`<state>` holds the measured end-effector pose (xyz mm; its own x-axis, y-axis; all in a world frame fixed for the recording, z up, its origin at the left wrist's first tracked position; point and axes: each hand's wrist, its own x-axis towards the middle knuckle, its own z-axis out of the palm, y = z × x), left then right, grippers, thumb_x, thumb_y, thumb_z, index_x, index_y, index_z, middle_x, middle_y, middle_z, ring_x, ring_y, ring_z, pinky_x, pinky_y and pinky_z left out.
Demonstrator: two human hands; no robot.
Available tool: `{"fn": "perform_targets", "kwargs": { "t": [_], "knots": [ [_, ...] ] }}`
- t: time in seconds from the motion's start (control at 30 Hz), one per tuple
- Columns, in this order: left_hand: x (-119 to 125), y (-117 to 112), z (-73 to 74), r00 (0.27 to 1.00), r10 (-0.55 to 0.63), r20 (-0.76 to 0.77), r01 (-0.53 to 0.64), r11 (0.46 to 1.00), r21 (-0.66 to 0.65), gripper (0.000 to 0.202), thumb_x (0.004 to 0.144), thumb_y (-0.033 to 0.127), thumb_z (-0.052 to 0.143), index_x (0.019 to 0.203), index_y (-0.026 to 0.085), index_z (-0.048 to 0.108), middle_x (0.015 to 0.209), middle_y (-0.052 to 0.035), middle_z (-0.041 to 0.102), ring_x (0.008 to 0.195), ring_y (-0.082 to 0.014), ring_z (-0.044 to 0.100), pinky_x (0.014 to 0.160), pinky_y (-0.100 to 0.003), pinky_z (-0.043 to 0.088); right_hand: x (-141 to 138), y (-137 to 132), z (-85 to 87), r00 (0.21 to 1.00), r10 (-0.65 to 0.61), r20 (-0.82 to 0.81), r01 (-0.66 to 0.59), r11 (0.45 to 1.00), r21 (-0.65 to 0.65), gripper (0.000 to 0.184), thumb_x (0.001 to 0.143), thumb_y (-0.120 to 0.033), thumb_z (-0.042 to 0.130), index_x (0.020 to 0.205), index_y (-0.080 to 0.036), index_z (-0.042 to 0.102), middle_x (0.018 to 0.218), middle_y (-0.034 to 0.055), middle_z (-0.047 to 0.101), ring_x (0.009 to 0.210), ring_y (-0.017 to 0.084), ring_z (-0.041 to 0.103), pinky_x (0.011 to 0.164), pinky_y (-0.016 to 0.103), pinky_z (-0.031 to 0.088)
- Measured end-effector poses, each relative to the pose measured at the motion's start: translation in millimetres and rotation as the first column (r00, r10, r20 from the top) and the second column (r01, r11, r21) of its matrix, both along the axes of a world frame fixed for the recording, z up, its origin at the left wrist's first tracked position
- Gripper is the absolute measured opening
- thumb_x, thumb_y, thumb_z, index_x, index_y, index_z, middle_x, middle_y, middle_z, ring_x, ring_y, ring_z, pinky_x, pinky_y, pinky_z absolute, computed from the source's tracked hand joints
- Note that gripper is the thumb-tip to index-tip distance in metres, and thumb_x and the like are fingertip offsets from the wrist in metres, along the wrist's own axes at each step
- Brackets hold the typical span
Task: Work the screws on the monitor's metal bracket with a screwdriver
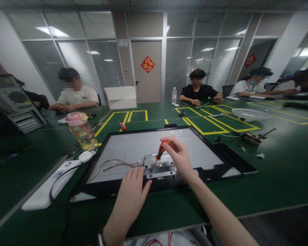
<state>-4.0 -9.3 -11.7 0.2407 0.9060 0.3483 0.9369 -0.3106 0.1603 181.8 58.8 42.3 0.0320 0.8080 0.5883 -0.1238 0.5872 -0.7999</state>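
Observation:
Lying flat in front of me is a display panel (195,147) with a grey metal back and a black frame. A metal bracket with a small circuit board (166,173) sits near its closest edge. My right hand (181,155) is closed around the handle of an orange-and-black screwdriver (161,150). The screwdriver stands tilted, its tip down at the left part of the bracket. My left hand (133,186) rests on the panel's near edge, fingers extended and thumb apart, beside the bracket. Thin cables (115,162) run across the panel's back just beyond it.
Left of the panel are a white power strip (51,188) and a pink-lidded bottle (82,131). A black slab (233,157) and a dark tool (251,138) lie to the right. A computer case (15,102) stands far left. Several people sit across the green table (149,218).

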Motion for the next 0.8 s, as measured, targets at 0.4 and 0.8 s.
{"fn": "perform_targets", "kwargs": {
  "t": [0.4, 0.8],
  "knots": [
    [1.0, -0.4, 1.1, 1.000, 0.001, 0.017, -0.001, 1.000, -0.013, 0.031, 0.098, 0.030, 0.049, 0.123, 0.015, 0.057, 0.117, -0.0130, 0.065, 0.108, -0.0289, 0.061, 0.093, -0.047, 0.050, -0.8, -0.1, 0.0, 0.999, 0.051, -0.019, -0.052, 0.999, -0.004, 0.018, 0.088, -0.039, 0.068, 0.100, -0.030, 0.076, 0.100, 0.0031, 0.070, 0.094, 0.020, 0.066, 0.086, 0.036, 0.054],
    [-0.4, 0.7, -3.6, 1.000, -0.001, 0.008, 0.000, 0.999, 0.036, 0.031, 0.098, 0.031, 0.047, 0.123, 0.016, 0.057, 0.118, -0.0129, 0.066, 0.109, -0.0295, 0.062, 0.093, -0.046, 0.050, -0.1, 2.7, -4.0, 0.992, 0.118, -0.043, -0.119, 0.992, -0.046, 0.026, 0.094, -0.042, 0.060, 0.113, -0.030, 0.072, 0.105, 0.0041, 0.076, 0.105, 0.022, 0.069, 0.099, 0.044, 0.051]
  ]
}}
